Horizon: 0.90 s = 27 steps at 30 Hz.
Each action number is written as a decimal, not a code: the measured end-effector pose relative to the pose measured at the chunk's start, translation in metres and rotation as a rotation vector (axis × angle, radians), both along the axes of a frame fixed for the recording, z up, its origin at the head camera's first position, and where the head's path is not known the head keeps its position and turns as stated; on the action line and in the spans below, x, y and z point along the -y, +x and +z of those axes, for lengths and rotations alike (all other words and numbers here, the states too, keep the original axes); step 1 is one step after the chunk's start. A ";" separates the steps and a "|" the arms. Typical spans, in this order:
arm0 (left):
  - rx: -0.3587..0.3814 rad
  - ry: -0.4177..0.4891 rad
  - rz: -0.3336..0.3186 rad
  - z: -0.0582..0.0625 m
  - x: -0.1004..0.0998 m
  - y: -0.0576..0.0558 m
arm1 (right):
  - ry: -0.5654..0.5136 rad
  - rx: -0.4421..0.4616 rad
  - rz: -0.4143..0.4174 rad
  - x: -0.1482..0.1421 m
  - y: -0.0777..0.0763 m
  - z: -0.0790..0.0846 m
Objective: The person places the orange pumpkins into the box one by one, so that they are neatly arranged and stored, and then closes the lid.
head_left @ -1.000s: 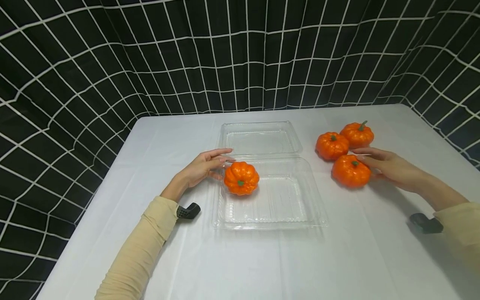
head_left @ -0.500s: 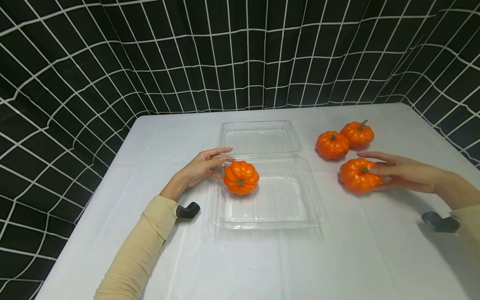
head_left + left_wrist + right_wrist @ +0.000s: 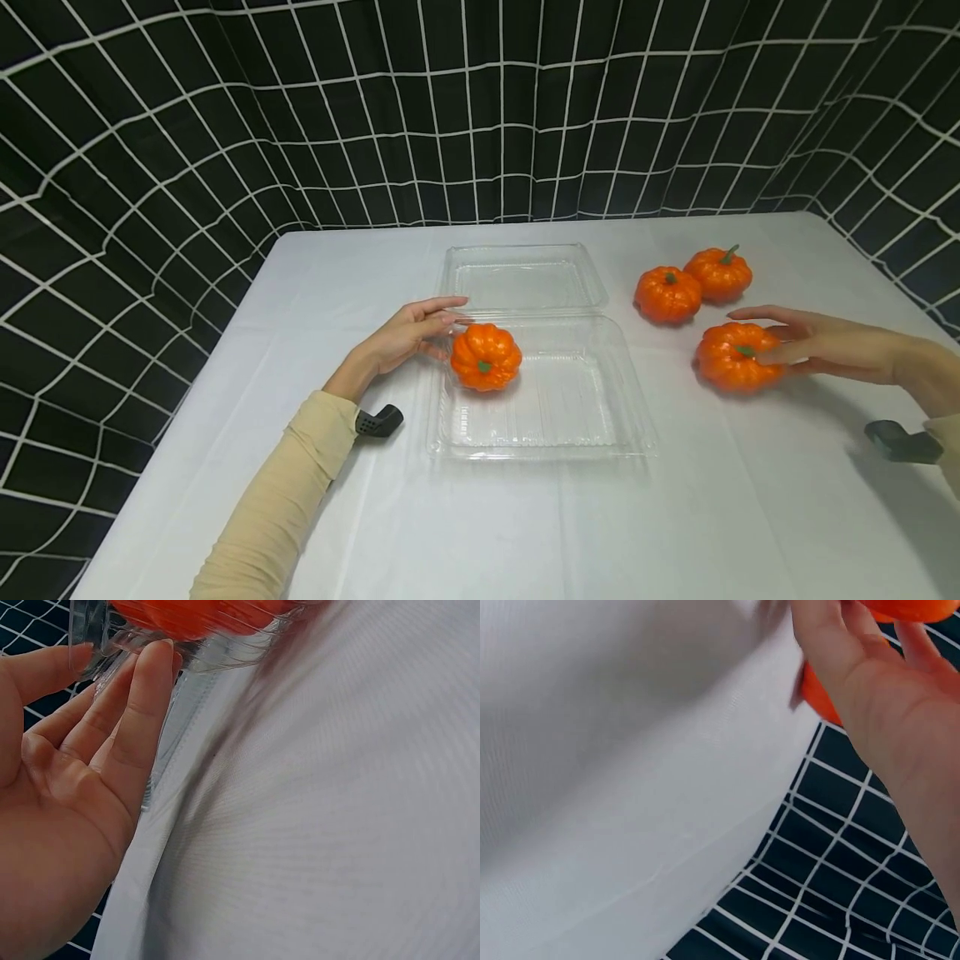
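Observation:
A clear plastic clamshell container [image 3: 570,433] lies opened out flat on the table, its lid half [image 3: 525,283] to the back. One small orange pumpkin [image 3: 486,358] sits at the left inside the front half. With thumb and fingers, my left hand [image 3: 397,337] pinches the container's left edge; the left wrist view shows the fingertips on the clear plastic [image 3: 225,656]. On the right, my right hand [image 3: 840,346] grips another orange pumpkin [image 3: 731,358] from its right side, fingers spread around it. Part of this pumpkin [image 3: 915,606] shows at the top of the right wrist view.
Two more orange pumpkins, a nearer one [image 3: 667,294] and a farther one [image 3: 718,273], stand side by side at the back right. White cloth covers the table [image 3: 480,533]. Black fabric with a white grid [image 3: 510,117] surrounds the back and sides.
My right hand has shifted right and slightly nearer to me with the pumpkin, apart from the two behind. My left hand and the container have kept their place.

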<state>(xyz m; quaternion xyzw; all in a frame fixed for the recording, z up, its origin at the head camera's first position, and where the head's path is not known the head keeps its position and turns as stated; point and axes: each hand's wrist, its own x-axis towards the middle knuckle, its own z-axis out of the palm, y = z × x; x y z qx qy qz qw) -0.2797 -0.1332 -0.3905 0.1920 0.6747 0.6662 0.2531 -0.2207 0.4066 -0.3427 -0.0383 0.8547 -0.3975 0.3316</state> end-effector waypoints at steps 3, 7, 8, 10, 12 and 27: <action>0.006 -0.005 0.004 0.000 -0.001 0.000 | -0.048 0.035 -0.004 -0.005 0.001 -0.001; 0.008 -0.009 0.009 0.000 -0.001 0.000 | -0.120 0.051 -0.042 -0.007 0.001 -0.006; 0.009 -0.007 0.009 0.000 -0.001 0.000 | -0.142 0.049 -0.056 -0.007 0.001 -0.008; 0.012 -0.002 0.009 0.000 -0.001 0.000 | -0.197 0.048 -0.090 -0.007 0.000 -0.011; 0.014 0.000 0.009 -0.001 -0.001 0.000 | -0.250 0.049 -0.123 -0.005 -0.001 -0.013; 0.007 0.001 0.005 0.000 0.000 0.000 | -0.545 0.142 -0.271 0.014 -0.010 -0.012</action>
